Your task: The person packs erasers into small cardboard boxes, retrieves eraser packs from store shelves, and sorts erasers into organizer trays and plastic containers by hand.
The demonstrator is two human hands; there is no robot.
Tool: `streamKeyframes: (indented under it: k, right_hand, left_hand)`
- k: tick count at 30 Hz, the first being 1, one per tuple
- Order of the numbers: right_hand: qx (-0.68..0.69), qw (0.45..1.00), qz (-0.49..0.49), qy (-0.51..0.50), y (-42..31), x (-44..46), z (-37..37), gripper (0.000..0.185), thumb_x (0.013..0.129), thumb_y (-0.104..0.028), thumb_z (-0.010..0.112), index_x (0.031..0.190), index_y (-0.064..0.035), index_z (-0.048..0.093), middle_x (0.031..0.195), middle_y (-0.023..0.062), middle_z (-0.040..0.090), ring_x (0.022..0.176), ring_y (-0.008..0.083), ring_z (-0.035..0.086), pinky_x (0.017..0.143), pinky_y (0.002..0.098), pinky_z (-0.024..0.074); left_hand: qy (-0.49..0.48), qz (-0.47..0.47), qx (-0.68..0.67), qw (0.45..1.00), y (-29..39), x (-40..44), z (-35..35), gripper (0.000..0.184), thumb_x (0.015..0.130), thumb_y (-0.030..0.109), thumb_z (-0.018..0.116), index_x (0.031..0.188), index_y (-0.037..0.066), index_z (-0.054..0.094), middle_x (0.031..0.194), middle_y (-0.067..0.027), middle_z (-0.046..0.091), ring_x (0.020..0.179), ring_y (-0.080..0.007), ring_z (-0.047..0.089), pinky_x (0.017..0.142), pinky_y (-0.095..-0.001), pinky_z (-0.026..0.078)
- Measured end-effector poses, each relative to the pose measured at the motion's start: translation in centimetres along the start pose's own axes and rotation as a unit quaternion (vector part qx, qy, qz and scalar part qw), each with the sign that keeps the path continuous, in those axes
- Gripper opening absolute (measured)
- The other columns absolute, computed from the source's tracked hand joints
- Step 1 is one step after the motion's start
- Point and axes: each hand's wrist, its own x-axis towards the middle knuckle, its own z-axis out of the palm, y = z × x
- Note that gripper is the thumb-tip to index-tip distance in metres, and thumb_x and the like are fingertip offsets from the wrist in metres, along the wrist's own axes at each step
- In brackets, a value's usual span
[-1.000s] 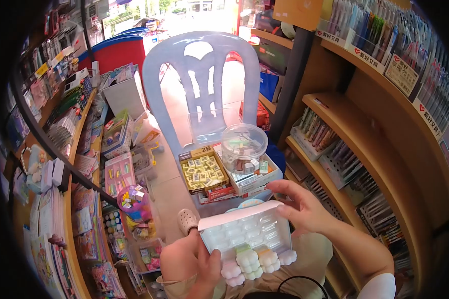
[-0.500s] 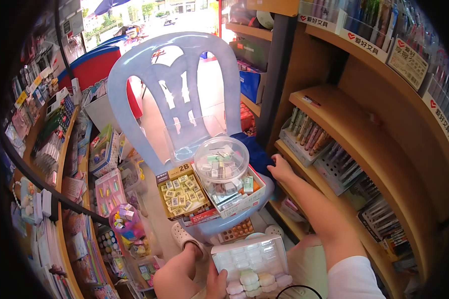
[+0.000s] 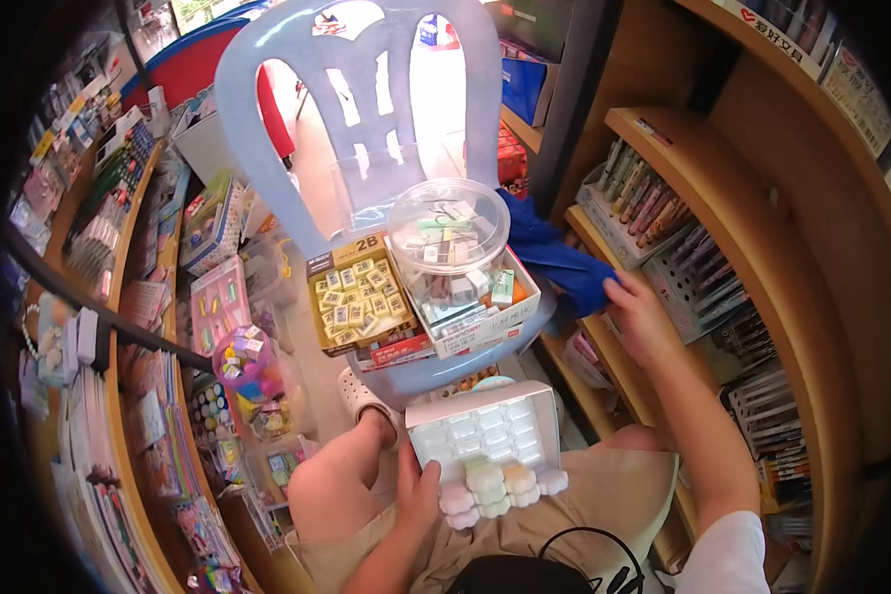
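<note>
My left hand (image 3: 419, 487) is closed on the left side of an open white box (image 3: 554, 428). The box rests above my lap. Inside is a clear plastic tray (image 3: 493, 424) with rows of hollows. Several pastel cloud-shaped pieces (image 3: 487, 483) in pink, green, orange and lilac sit at its near end. Out to the right, my right hand (image 3: 636, 307) pinches a blue cloth (image 3: 564, 269), stretched from the side of the blue plastic chair (image 3: 243, 129). On the seat are a 2B eraser box (image 3: 319, 332), a white carton (image 3: 485, 335) and a clear round tub (image 3: 436, 262).
Wooden shelves (image 3: 752, 247) with pens and pen trays curve along my right. On the left, shelving (image 3: 134, 262) holds notebooks and small packets behind a dark rail (image 3: 109, 322). A purple basket (image 3: 247, 361) stands near my knee.
My right hand has moved right and toward me, pulling the blue cloth out from the chair. The view has tipped downward. My left hand still holds the white box.
</note>
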Motion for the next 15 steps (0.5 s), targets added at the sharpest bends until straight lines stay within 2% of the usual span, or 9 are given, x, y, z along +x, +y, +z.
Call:
streamKeyframes:
  k: [2,4,8,9,11,12,14,15]
  right_hand:
    - [0.042,0.998,-0.036,-0.032,-3.9,-4.2,0.1,0.034,0.087,-0.022,0.054,0.114,-0.0034,0.05,0.11,0.0046,0.056,0.097,0.0158,0.053,0.087,0.0307,0.039]
    - [0.101,0.992,-0.065,-0.041,-6.8,-7.8,-0.7,0.038,0.087,-0.021,0.054,0.118,0.0005,0.048,0.112,0.0082,0.056,0.103,0.0183,0.053,0.093,0.0325,0.0373]
    - [0.122,0.974,-0.188,-0.024,-11.0,-16.0,-2.2,0.052,0.085,-0.028,0.055,0.125,0.0,0.038,0.122,0.0158,0.049,0.111,0.0261,0.05,0.097,0.0407,0.0377]
    - [0.123,0.974,-0.191,-0.027,-11.8,-17.9,-2.2,0.054,0.085,-0.029,0.055,0.126,-0.0001,0.037,0.123,0.0175,0.048,0.112,0.0276,0.05,0.098,0.041,0.0378]
    - [0.07,0.964,-0.255,0.01,-11.4,-20.2,-1.4,0.059,0.087,-0.043,0.046,0.128,-0.0014,0.036,0.111,0.0187,0.055,0.094,0.0296,0.059,0.081,0.0409,0.0514]
    - [0.009,0.959,-0.274,-0.069,-11.8,-20.6,-0.1,0.058,0.088,-0.043,0.045,0.128,-0.0009,0.036,0.11,0.019,0.056,0.093,0.0299,0.06,0.081,0.042,0.0512]
    - [0.051,0.977,-0.183,-0.098,-10.1,-22.4,2.7,0.05,0.086,-0.034,0.055,0.12,0.0008,0.044,0.11,0.0187,0.056,0.096,0.0296,0.059,0.084,0.043,0.0481]
    - [0.013,0.98,-0.132,-0.147,-8.9,-22.5,4.2,0.047,0.071,-0.026,0.073,0.103,0.003,0.054,0.12,0.0207,0.05,0.115,0.0362,0.046,0.097,0.0473,0.0343]
  left_hand:
    - [0.006,0.024,-0.012,1.0,0.5,-0.1,0.6,0.051,0.08,0.007,0.046,0.127,-0.002,0.029,0.12,-0.0119,0.043,0.111,-0.0198,0.042,0.098,-0.0331,0.03]
    - [0.011,0.043,-0.001,0.999,0.6,-0.3,0.7,0.047,0.081,0.008,0.048,0.124,-0.002,0.031,0.116,-0.0107,0.044,0.108,-0.0185,0.043,0.096,-0.0324,0.032]
    - [0.031,0.075,-0.001,0.997,0.1,-0.7,1.0,0.043,0.083,0.012,0.051,0.12,-0.001,0.034,0.111,-0.0095,0.046,0.102,-0.0165,0.045,0.091,-0.0312,0.035]
    - [0.038,0.076,0.011,0.996,-0.2,-0.8,0.9,0.043,0.084,0.013,0.052,0.12,-0.001,0.034,0.11,-0.0096,0.046,0.101,-0.0165,0.046,0.091,-0.0311,0.036]
    - [0.048,0.078,0.038,0.995,-0.8,-0.8,0.6,0.042,0.084,0.015,0.053,0.119,0.0,0.035,0.108,-0.0097,0.047,0.099,-0.0165,0.046,0.089,-0.0308,0.037]
    - [0.051,0.073,0.049,0.995,-0.8,-1.0,0.6,0.042,0.084,0.015,0.053,0.119,0.0,0.035,0.108,-0.0099,0.047,0.099,-0.0164,0.047,0.088,-0.0307,0.038]
    - [0.055,0.062,0.071,0.994,-0.9,-1.2,0.7,0.04,0.084,0.014,0.053,0.118,0.0,0.036,0.108,-0.0103,0.047,0.097,-0.0163,0.047,0.086,-0.0305,0.039]
    - [0.06,0.057,0.076,0.994,-0.8,-1.3,0.9,0.039,0.085,0.014,0.053,0.117,0.0,0.037,0.107,-0.01,0.048,0.097,-0.0158,0.047,0.085,-0.03,0.039]
